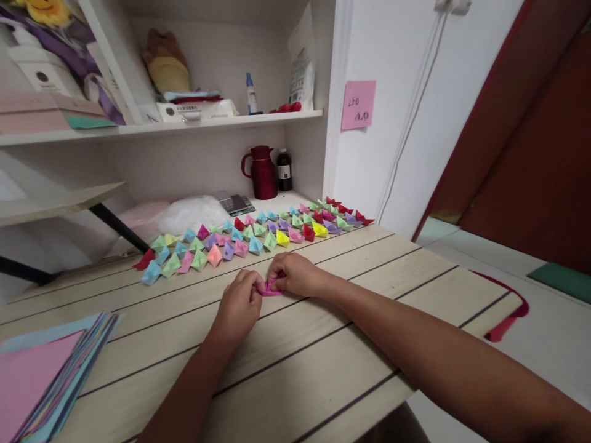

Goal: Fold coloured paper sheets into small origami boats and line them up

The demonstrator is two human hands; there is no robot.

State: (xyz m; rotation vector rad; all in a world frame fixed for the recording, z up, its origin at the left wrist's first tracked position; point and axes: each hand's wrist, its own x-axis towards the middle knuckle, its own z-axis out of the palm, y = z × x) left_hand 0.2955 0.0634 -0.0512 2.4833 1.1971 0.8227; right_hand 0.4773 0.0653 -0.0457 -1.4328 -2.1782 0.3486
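Both of my hands meet at the middle of the wooden table [323, 369] over a small magenta folded paper piece [269, 288]. My left hand [239, 301] pinches its left side with curled fingers. My right hand [295, 274] pinches its right side. Just beyond them lie rows of several small folded paper boats [258, 237] in green, pink, blue, purple, yellow and red. A stack of coloured paper sheets [44, 375] lies at the near left corner.
A dark red jug [262, 172] and a dark bottle [284, 170] stand at the back against the shelf unit. A crumpled clear plastic bag [191, 213] lies behind the boats. A pink sticky note [358, 104] hangs on the white wall. The table's right edge drops to the floor.
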